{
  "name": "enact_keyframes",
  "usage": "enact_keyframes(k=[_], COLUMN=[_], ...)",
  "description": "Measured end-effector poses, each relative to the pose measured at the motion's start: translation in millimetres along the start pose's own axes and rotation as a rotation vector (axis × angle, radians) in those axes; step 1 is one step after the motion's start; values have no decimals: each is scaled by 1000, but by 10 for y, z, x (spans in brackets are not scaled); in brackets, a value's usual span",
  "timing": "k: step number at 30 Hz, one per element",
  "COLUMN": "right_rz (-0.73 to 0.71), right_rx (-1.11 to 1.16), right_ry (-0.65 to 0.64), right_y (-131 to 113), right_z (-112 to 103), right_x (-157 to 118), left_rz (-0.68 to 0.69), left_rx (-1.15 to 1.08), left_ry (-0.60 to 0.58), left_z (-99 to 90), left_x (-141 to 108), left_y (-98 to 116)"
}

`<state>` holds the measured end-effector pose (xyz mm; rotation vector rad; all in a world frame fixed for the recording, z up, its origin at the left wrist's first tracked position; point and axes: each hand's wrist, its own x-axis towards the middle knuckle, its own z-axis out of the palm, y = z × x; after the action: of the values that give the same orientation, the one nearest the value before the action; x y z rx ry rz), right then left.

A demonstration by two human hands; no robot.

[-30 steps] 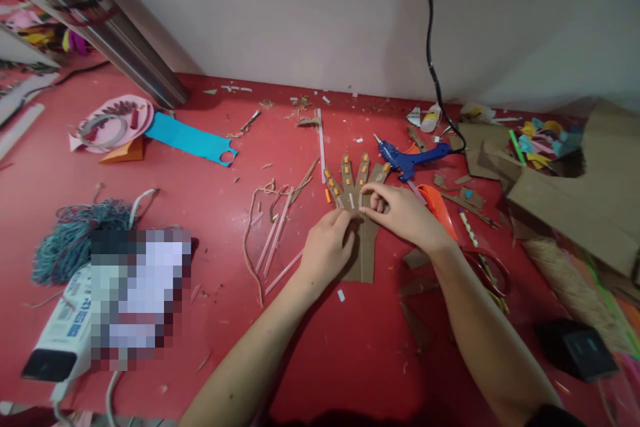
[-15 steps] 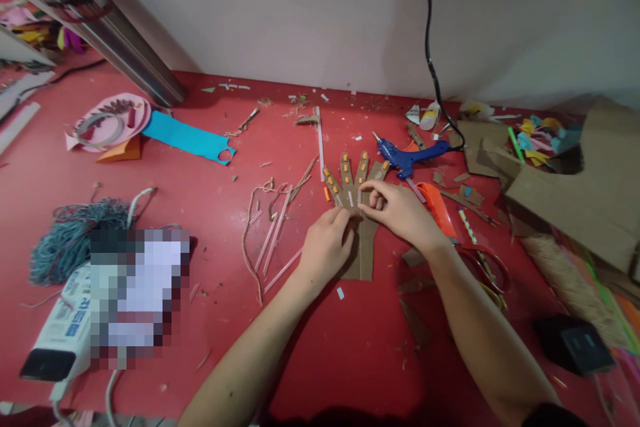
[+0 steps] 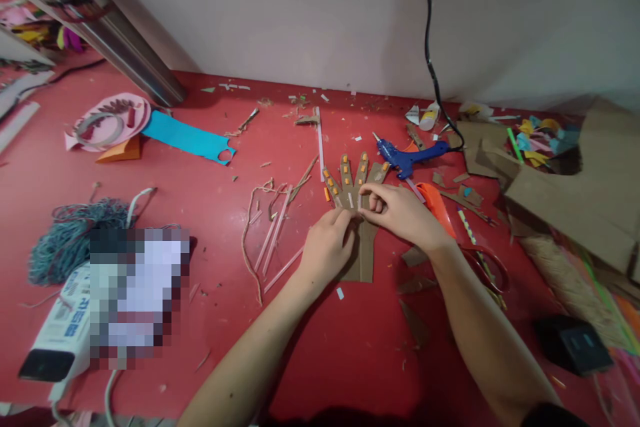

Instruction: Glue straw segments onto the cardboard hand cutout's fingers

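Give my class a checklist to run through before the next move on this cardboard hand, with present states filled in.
1. Cardboard hand lying on the red table: ok.
2. Left hand at the cardboard palm: ok.
3. Right hand at a short pale piece: ok.
4. Blue glue gun pointing away from both hands: ok.
5. Glue gun hot: cannot tell.
6. Cardboard scraps tidied away: not ok.

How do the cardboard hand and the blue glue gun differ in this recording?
The cardboard hand is flat and brown; the glue gun is bulky and blue. The cardboard hand bears small orange pieces; the glue gun has a black cord at its handle. The left hand and right hand are at the cardboard hand; neither touches the glue gun. Both lie on the red table.
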<state>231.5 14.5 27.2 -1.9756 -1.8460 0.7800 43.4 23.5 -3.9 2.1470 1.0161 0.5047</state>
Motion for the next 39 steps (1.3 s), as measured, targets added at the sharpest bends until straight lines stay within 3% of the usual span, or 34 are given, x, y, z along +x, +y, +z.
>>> enact_keyframes(k=[12,39], right_rz=[17,48], right_rx=[57,104], right_ry=[62,20], right_y=[36,30], right_z=[49,31], right_x=[10,10], left_rz=[-9,3], left_rx=[-2,-15], left_ry=[-8,3], left_z=[-3,-2], left_x=[2,-3], left_y=[7,10])
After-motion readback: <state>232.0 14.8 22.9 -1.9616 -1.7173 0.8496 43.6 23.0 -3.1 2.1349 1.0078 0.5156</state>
